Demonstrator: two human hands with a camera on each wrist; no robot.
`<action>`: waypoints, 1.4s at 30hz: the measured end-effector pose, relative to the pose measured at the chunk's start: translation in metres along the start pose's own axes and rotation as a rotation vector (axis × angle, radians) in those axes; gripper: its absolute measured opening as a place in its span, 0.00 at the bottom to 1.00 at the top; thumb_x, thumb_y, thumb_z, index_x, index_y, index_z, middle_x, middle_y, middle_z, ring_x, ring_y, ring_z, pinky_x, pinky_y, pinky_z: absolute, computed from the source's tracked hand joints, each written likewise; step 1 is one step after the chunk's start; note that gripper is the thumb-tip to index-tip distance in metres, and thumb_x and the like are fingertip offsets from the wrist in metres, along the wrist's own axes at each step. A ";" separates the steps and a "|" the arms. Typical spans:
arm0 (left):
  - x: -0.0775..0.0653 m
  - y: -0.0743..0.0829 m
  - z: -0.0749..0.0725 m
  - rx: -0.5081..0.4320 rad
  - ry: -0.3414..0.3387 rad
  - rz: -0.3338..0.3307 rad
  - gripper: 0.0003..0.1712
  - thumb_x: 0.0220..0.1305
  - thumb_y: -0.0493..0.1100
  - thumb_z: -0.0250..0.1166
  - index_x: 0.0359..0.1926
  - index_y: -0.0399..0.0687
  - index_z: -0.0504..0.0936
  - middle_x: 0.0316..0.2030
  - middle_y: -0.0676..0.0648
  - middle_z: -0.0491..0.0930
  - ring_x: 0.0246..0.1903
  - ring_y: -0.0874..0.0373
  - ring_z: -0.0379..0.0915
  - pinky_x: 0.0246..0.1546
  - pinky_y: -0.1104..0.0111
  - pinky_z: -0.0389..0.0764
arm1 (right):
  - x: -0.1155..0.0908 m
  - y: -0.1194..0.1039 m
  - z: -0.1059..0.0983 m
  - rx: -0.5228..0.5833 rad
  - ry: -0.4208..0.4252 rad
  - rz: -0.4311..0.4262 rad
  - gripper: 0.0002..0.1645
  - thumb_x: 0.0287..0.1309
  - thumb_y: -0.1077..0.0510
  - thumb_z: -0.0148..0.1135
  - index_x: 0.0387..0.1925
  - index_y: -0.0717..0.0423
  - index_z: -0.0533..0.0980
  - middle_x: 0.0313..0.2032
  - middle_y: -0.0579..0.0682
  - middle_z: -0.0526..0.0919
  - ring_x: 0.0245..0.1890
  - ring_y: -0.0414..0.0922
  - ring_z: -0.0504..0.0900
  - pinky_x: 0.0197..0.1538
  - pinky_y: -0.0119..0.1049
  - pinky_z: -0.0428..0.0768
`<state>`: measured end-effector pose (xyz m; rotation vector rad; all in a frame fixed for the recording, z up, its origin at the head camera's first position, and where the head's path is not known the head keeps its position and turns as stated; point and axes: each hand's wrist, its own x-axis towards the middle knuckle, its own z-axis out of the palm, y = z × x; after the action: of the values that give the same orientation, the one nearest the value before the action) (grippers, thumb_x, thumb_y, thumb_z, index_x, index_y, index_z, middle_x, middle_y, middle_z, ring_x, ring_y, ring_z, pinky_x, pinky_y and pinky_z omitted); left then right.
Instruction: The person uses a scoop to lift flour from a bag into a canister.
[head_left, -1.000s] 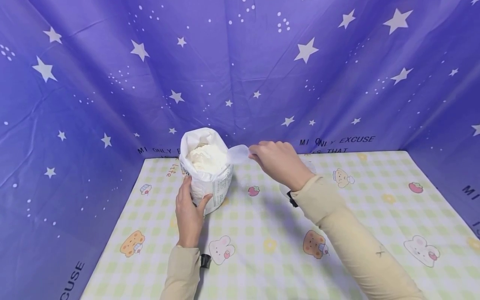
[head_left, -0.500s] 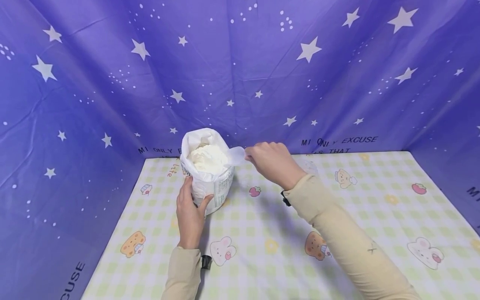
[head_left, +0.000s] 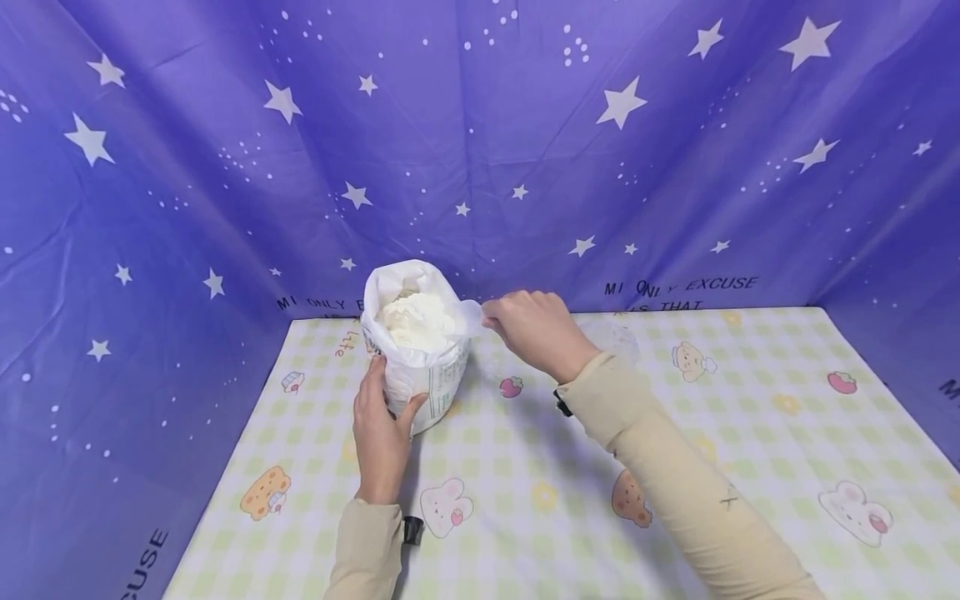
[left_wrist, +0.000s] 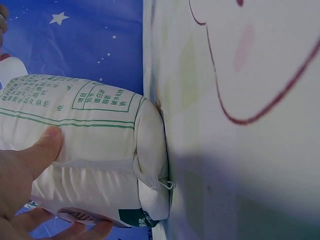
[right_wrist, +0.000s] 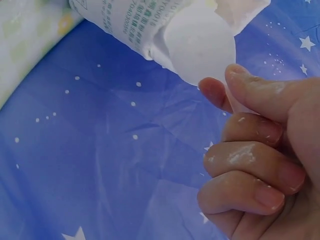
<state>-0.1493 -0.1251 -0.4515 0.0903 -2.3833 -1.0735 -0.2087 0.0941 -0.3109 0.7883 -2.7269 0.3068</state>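
A white bag of flour (head_left: 442,383) stands upright on the table, its top open and white powder (head_left: 420,321) heaped inside. My left hand (head_left: 382,437) grips the bag's near left side. The left wrist view shows the thumb (left_wrist: 47,145) on the printed face and the other fingers round the lower side. At the bag's right rim, my right hand (head_left: 536,329) holds a whitish translucent scoop (head_left: 471,315) by its handle. Thumb and index finger pinch it in the right wrist view, where the scoop (right_wrist: 202,45) overlaps the bag's mouth. White powder dusts those fingers. The scoop's far end is hidden.
A clear, see-through object (head_left: 618,342) sits on the table behind the right wrist, its kind hard to tell. The checked tablecloth (head_left: 517,542) covers the table. Blue star-printed curtains (head_left: 480,150) rise along the back and both sides.
My right hand has moved left towards the bag, and less of the scoop shows beyond the rim. The left hand keeps its grip on the bag.
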 end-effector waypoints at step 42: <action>-0.001 -0.002 -0.001 0.021 0.028 0.050 0.45 0.52 0.45 0.76 0.69 0.41 0.67 0.70 0.40 0.66 0.67 0.40 0.63 0.68 0.48 0.66 | 0.031 -0.022 0.056 0.091 0.076 -0.004 0.16 0.69 0.53 0.60 0.23 0.50 0.74 0.23 0.49 0.80 0.26 0.51 0.82 0.26 0.47 0.80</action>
<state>-0.1483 -0.1269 -0.4533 0.0524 -2.3598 -1.0184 -0.2337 0.0454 -0.3509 0.7888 -2.6561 0.4530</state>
